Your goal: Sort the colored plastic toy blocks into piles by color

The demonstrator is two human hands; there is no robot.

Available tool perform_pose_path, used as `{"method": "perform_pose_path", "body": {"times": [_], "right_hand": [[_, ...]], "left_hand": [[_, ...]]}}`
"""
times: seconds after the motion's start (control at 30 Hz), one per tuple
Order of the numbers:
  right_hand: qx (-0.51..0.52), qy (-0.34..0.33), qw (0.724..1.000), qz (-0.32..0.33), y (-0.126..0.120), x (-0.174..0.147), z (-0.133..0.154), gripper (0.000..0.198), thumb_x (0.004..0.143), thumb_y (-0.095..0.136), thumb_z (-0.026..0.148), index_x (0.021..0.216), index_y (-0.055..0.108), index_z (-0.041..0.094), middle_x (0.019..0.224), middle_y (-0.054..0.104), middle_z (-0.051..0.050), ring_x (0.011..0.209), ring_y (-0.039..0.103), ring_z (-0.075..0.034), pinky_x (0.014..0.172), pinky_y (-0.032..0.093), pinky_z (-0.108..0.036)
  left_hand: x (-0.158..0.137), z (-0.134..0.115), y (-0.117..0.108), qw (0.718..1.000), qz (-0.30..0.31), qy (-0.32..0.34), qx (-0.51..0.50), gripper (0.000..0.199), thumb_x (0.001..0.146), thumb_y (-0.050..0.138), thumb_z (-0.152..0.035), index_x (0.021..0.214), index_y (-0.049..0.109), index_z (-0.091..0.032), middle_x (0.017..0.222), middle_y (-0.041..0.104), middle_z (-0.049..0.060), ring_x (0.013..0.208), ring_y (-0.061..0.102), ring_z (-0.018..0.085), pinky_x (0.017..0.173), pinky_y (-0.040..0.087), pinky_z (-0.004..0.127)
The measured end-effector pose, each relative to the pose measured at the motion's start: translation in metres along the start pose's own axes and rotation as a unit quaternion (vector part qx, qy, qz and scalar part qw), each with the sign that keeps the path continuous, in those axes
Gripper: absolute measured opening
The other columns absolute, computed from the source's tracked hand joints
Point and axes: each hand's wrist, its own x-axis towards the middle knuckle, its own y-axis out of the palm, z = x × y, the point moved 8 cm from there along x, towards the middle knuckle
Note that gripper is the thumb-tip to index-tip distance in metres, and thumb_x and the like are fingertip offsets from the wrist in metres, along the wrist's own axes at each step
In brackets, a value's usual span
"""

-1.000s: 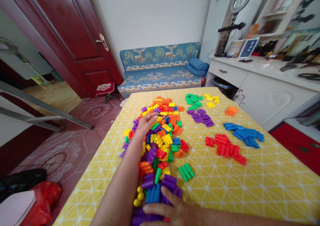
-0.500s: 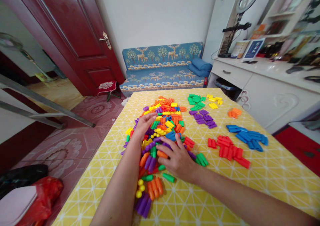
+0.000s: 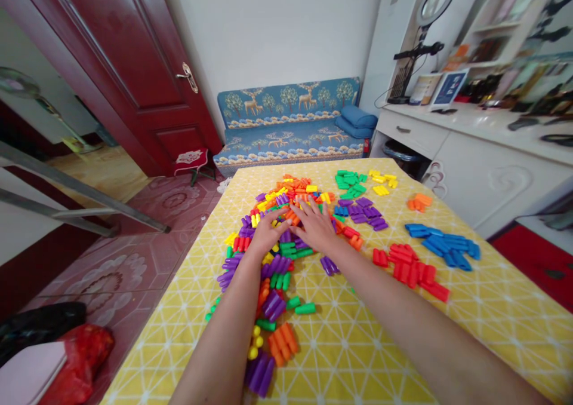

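Note:
Mixed plastic tube-shaped building pieces (image 3: 277,266) lie in a heap on the yellow patterned tablecloth (image 3: 367,339). My left hand (image 3: 267,236) rests over the middle of the heap, fingers stretched forward. Beside it, my right hand (image 3: 317,230) lies over the heap with its fingers spread, its thumb side close to my left fingertips. I see no piece held in either hand; what lies under the palms is hidden. A purple piece (image 3: 330,266) lies under my right wrist's near side. Nearer me are an orange piece (image 3: 283,344) and a purple piece (image 3: 259,374).
Single-colour groups lie to the right: green pieces (image 3: 350,183), yellow pieces (image 3: 382,181), purple pieces (image 3: 367,212), orange pieces (image 3: 419,202), blue pieces (image 3: 445,247) and red pieces (image 3: 409,266). A blue sofa (image 3: 286,133) stands beyond the table, a white cabinet (image 3: 483,178) to the right.
My right hand has moved forward, away from me, over the heap. Pieces around both hands have shifted, and a blue piece now lies beside the purple group. The left hand has moved slightly nearer.

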Motion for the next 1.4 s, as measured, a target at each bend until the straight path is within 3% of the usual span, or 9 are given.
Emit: {"method": "perform_pose_path", "body": {"times": [0.23,0.4,0.7,0.93,1.03,1.1,1.2,1.3,1.4], "right_hand": [[0.013,0.055,0.988,-0.144,-0.040,-0.079,-0.020,0.050,0.096,0.043,0.046,0.137,0.051,0.019,0.152,0.038,-0.013,0.143,0.027,-0.030,0.115,0.021,-0.055],[0.038,0.115,0.982,-0.146,-0.022,-0.112,-0.041,0.064,0.094,0.043,0.051,0.147,0.036,0.015,0.157,0.025,-0.018,0.146,0.021,-0.032,0.113,0.028,-0.055],[0.152,0.215,0.956,-0.132,0.015,-0.076,-0.050,0.072,0.090,0.042,0.059,0.145,0.040,0.012,0.155,0.029,-0.018,0.147,0.015,-0.036,0.116,0.021,-0.058],[0.200,0.197,0.954,-0.109,0.024,-0.055,-0.023,0.081,0.087,0.048,0.060,0.148,0.035,0.008,0.158,0.022,-0.020,0.148,0.009,-0.034,0.118,0.015,-0.056],[0.238,0.151,0.956,-0.078,0.020,-0.055,-0.011,0.077,0.085,0.052,0.059,0.146,0.040,0.014,0.157,0.026,-0.017,0.147,0.017,-0.033,0.116,0.018,-0.057],[0.267,0.123,0.953,-0.079,0.009,-0.055,-0.010,0.065,0.088,0.050,0.057,0.140,0.049,0.018,0.149,0.043,-0.015,0.139,0.037,-0.032,0.112,0.029,-0.054],[0.285,0.111,0.940,-0.153,-0.016,-0.054,-0.032,0.047,0.094,0.041,0.051,0.121,0.064,0.020,0.121,0.067,-0.010,0.115,0.060,-0.025,0.101,0.044,-0.043],[0.236,0.131,0.931,-0.246,-0.030,-0.053,-0.073,0.047,0.095,0.037,0.049,0.108,0.068,0.016,0.110,0.070,-0.013,0.107,0.062,-0.026,0.097,0.045,-0.043],[0.200,0.171,0.936,-0.234,-0.015,-0.047,-0.112,0.056,0.093,0.034,0.052,0.113,0.066,0.011,0.115,0.067,-0.018,0.110,0.060,-0.030,0.098,0.043,-0.048]], "left_hand": [[-0.002,0.005,-0.002,0.999,-0.025,-0.030,0.015,0.036,0.078,0.069,-0.027,0.112,0.071,-0.018,0.122,0.068,0.009,0.119,0.059,0.027,0.107,0.042,0.042],[-0.002,0.006,-0.002,0.998,-0.029,-0.034,0.035,0.036,0.079,0.067,-0.027,0.114,0.070,-0.016,0.122,0.068,0.010,0.118,0.060,0.026,0.106,0.043,0.041],[-0.002,0.007,-0.004,0.997,-0.036,-0.035,0.052,0.035,0.080,0.066,-0.027,0.113,0.070,-0.016,0.122,0.068,0.011,0.118,0.060,0.028,0.105,0.044,0.042],[0.001,0.013,-0.008,0.996,-0.059,-0.024,0.058,0.036,0.081,0.066,-0.035,0.111,0.071,-0.016,0.119,0.070,0.011,0.115,0.062,0.028,0.105,0.043,0.043],[0.003,0.019,-0.012,0.995,-0.078,-0.021,0.063,0.035,0.081,0.066,-0.037,0.109,0.072,-0.017,0.115,0.071,0.011,0.112,0.063,0.028,0.103,0.045,0.044],[0.004,0.024,-0.014,0.994,-0.091,-0.021,0.060,0.034,0.081,0.065,-0.038,0.107,0.073,-0.017,0.113,0.072,0.010,0.110,0.064,0.028,0.101,0.046,0.044],[0.005,0.028,-0.016,0.993,-0.103,-0.025,0.050,0.034,0.081,0.064,-0.039,0.106,0.073,-0.017,0.111,0.073,0.010,0.107,0.066,0.027,0.099,0.048,0.042],[0.004,0.029,-0.017,0.993,-0.106,-0.030,0.046,0.034,0.081,0.064,-0.039,0.106,0.073,-0.017,0.109,0.073,0.010,0.105,0.066,0.027,0.098,0.048,0.042],[0.003,0.026,-0.017,0.993,-0.108,-0.036,0.041,0.033,0.080,0.066,-0.038,0.104,0.074,-0.017,0.108,0.074,0.010,0.104,0.066,0.027,0.097,0.049,0.042]]}}
